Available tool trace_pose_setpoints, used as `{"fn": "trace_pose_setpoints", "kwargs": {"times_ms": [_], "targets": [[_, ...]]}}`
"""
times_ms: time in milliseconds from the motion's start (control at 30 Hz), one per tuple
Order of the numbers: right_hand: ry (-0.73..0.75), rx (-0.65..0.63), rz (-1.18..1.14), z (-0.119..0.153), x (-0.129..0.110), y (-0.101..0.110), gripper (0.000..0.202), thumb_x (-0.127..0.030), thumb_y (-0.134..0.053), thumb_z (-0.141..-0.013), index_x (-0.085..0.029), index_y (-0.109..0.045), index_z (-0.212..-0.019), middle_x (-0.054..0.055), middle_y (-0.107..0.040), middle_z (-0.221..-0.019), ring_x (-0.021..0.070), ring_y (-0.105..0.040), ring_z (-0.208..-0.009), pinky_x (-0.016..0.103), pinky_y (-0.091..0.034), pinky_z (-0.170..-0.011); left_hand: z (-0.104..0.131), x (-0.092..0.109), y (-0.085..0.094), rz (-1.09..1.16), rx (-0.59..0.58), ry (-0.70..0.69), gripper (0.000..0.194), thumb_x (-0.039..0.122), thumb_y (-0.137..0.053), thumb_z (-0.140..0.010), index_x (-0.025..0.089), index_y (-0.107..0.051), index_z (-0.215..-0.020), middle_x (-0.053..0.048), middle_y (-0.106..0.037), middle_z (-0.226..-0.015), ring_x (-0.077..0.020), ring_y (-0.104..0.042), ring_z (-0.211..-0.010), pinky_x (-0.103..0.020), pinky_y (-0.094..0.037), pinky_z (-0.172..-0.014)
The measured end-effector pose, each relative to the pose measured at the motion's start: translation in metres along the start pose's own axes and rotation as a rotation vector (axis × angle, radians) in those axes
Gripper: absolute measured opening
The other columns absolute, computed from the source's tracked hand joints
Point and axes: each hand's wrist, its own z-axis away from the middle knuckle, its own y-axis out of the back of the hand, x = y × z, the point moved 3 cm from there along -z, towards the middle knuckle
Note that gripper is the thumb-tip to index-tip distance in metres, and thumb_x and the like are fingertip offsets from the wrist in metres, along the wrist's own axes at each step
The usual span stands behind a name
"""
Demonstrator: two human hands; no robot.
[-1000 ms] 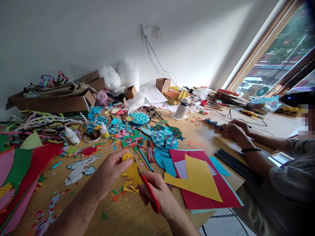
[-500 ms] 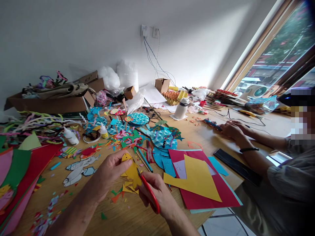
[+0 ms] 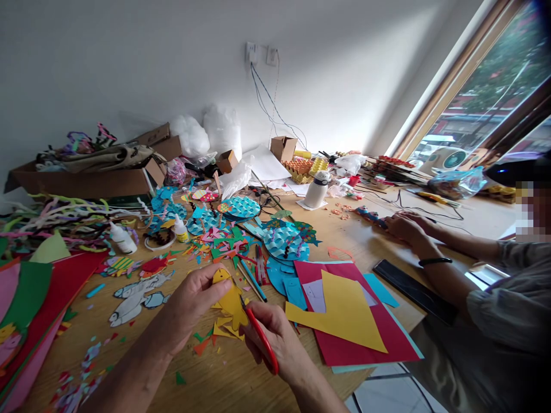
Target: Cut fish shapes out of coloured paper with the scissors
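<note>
My left hand (image 3: 198,297) pinches a yellow paper fish (image 3: 228,298) near its head, with the thumb lying on top. Red-handled scissors (image 3: 263,338) are gripped in my right hand (image 3: 275,332). Their blades meet the fish's edge close to its tail. Below the fish lie yellow paper scraps (image 3: 224,328) on the wooden table. Left of my left hand are several white paper fish (image 3: 131,303) with drawn outlines. Beside my right hand a yellow paper sheet (image 3: 344,310) rests on a red sheet (image 3: 336,351).
Blue woven paper fish (image 3: 286,241), two glue bottles (image 3: 123,238) and pens (image 3: 260,265) crowd the table's middle. Pipe cleaners (image 3: 64,221) and a cardboard box (image 3: 81,182) fill the left. Another person's hands (image 3: 407,226) work at the right, near a black phone-like slab (image 3: 415,291).
The view has shifted very slightly. Both hands, the fish and the scissors stay almost in the same place.
</note>
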Motion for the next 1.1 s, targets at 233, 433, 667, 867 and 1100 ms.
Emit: {"fn": "trace_pose_setpoints", "kwargs": {"times_ms": [233, 433, 667, 867, 1100], "targets": [[0.005, 0.007, 0.018, -0.0002, 0.0003, 0.0001, 0.039, -0.05, -0.057, -0.074, -0.017, -0.044, -0.057, -0.008, -0.038, -0.04, 0.0036, -0.029, -0.033, 0.016, -0.022, -0.033, 0.0014, -0.0012, -0.0004, 0.05, -0.012, 0.02, 0.009, 0.025, -0.055, -0.078, 0.02, -0.063, -0.077, 0.004, -0.058, -0.063, -0.0129, -0.053, -0.064, -0.025, -0.043, -0.066], [-0.013, 0.004, 0.021, -0.0009, 0.002, -0.0011, 0.044, -0.058, -0.055, -0.072, -0.017, -0.046, -0.06, -0.008, -0.038, -0.04, 0.0043, -0.03, -0.032, 0.017, -0.021, -0.033, 0.0006, -0.001, 0.0005, 0.016, 0.019, 0.011, 0.01, 0.027, -0.057, -0.075, 0.019, -0.06, -0.07, 0.003, -0.058, -0.064, -0.0133, -0.052, -0.063, -0.023, -0.042, -0.062], [-0.002, -0.06, 0.05, 0.0006, 0.001, 0.0004, 0.049, -0.065, -0.05, -0.072, -0.017, -0.047, -0.064, -0.005, -0.043, -0.047, 0.0061, -0.033, -0.041, 0.018, -0.023, -0.039, -0.0002, -0.0021, 0.0023, -0.014, -0.014, 0.004, 0.011, 0.027, -0.055, -0.078, 0.019, -0.059, -0.071, 0.003, -0.056, -0.063, -0.0126, -0.049, -0.061, -0.022, -0.04, -0.059], [-0.005, -0.053, 0.062, 0.0015, -0.0028, -0.0001, 0.049, -0.065, -0.049, -0.073, -0.017, -0.045, -0.062, -0.006, -0.04, -0.046, 0.0056, -0.031, -0.039, 0.018, -0.022, -0.038, 0.0, -0.0019, 0.0019, -0.047, -0.049, 0.03, 0.013, 0.029, -0.055, -0.078, 0.019, -0.054, -0.069, 0.004, -0.053, -0.063, -0.0143, -0.05, -0.063, -0.024, -0.04, -0.061], [0.001, -0.043, 0.043, -0.0018, 0.0044, 0.0006, 0.045, -0.058, -0.048, -0.078, -0.016, -0.047, -0.063, -0.007, -0.039, -0.044, 0.0045, -0.031, -0.036, 0.016, -0.021, -0.034, -0.0001, -0.0015, 0.0007, -0.074, -0.015, 0.03, 0.015, 0.029, -0.054, -0.076, 0.02, -0.05, -0.064, 0.005, -0.048, -0.058, -0.0142, -0.048, -0.06, -0.024, -0.039, -0.06]]}}
